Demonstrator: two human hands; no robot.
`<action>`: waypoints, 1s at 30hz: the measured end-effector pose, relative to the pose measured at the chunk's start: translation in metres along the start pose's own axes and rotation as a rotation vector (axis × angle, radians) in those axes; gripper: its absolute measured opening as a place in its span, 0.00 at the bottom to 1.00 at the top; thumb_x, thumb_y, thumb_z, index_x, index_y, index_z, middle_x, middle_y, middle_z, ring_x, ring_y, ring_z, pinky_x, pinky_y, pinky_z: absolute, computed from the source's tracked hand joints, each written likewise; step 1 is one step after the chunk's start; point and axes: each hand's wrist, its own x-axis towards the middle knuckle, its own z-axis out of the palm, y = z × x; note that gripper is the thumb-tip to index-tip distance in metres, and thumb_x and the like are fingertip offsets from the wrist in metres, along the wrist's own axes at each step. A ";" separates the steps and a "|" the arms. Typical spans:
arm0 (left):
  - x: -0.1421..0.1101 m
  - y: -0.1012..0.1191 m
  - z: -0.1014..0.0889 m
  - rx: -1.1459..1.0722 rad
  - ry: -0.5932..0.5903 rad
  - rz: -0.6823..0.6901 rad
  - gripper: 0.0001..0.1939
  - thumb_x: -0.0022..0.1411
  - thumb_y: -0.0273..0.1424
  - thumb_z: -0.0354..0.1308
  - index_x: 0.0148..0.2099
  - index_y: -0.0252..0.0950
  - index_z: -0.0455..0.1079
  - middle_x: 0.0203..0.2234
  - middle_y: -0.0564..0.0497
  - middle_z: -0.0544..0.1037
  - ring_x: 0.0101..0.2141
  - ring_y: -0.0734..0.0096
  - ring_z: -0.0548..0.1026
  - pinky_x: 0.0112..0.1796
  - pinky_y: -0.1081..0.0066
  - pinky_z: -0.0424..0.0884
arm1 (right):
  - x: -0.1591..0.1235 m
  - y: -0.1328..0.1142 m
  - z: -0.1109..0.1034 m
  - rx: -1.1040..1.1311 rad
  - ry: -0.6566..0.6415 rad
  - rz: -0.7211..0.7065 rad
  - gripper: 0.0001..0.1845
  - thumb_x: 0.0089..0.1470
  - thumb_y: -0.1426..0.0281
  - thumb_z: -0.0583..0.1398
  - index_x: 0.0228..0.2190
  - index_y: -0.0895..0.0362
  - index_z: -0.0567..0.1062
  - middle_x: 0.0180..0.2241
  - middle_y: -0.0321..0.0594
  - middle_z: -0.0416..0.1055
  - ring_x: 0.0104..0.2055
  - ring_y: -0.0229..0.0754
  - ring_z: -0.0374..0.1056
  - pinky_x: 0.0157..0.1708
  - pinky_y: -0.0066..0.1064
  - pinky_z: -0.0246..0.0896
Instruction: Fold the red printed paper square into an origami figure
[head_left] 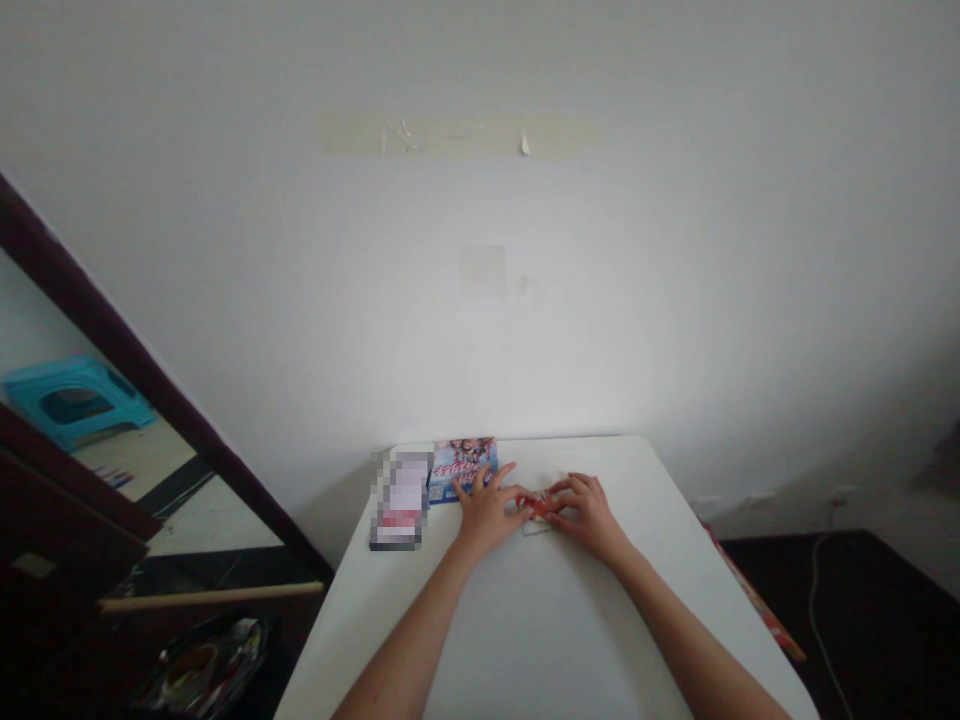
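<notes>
A small red printed piece [536,505], like folded paper or a card, is between my two hands on the white table [547,620]. My left hand [486,512] has its thumb and index finger at the piece's left edge, with the other fingers spread. The thumb and fingers of my right hand [586,510] pinch its right side. A pale flat edge shows just below the red piece; I cannot tell whether it is part of it. Behind my left hand lies a blue and red printed booklet or sheet [459,458], partly covered by my fingers.
A pixelated phone-like device [403,500] lies at the table's left edge. The wall [637,300] stands behind the table. At left are a dark-framed mirror [202,440] reflecting a blue stool [79,400], and a dark bag [202,670]. A cable [816,600] runs at right.
</notes>
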 end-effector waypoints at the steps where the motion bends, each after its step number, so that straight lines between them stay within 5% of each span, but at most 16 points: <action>1: 0.000 0.000 0.000 0.001 -0.001 -0.001 0.10 0.57 0.44 0.64 0.43 0.61 0.76 0.63 0.61 0.64 0.64 0.37 0.51 0.52 0.19 0.31 | 0.000 0.000 0.000 0.010 -0.007 0.009 0.10 0.53 0.54 0.64 0.30 0.45 0.81 0.47 0.36 0.75 0.58 0.52 0.61 0.60 0.53 0.50; 17: 0.002 0.002 -0.002 0.019 -0.047 -0.022 0.10 0.58 0.45 0.63 0.44 0.58 0.76 0.64 0.63 0.63 0.64 0.41 0.51 0.53 0.19 0.33 | 0.003 -0.004 0.004 0.040 -0.010 0.057 0.05 0.49 0.61 0.66 0.30 0.47 0.79 0.46 0.37 0.73 0.55 0.50 0.62 0.59 0.50 0.49; 24: 0.002 0.001 0.000 0.023 -0.048 -0.022 0.09 0.58 0.44 0.63 0.42 0.54 0.77 0.63 0.62 0.64 0.64 0.41 0.51 0.54 0.20 0.31 | 0.000 -0.014 0.002 0.009 0.006 0.097 0.09 0.55 0.58 0.62 0.28 0.48 0.77 0.47 0.36 0.72 0.56 0.49 0.61 0.63 0.56 0.39; 30: 0.003 0.000 0.003 0.013 -0.022 -0.017 0.08 0.58 0.44 0.63 0.40 0.54 0.77 0.63 0.63 0.65 0.64 0.41 0.51 0.53 0.19 0.31 | 0.001 -0.016 0.005 -0.035 0.004 0.122 0.08 0.53 0.59 0.63 0.28 0.49 0.76 0.47 0.37 0.72 0.56 0.49 0.61 0.62 0.57 0.40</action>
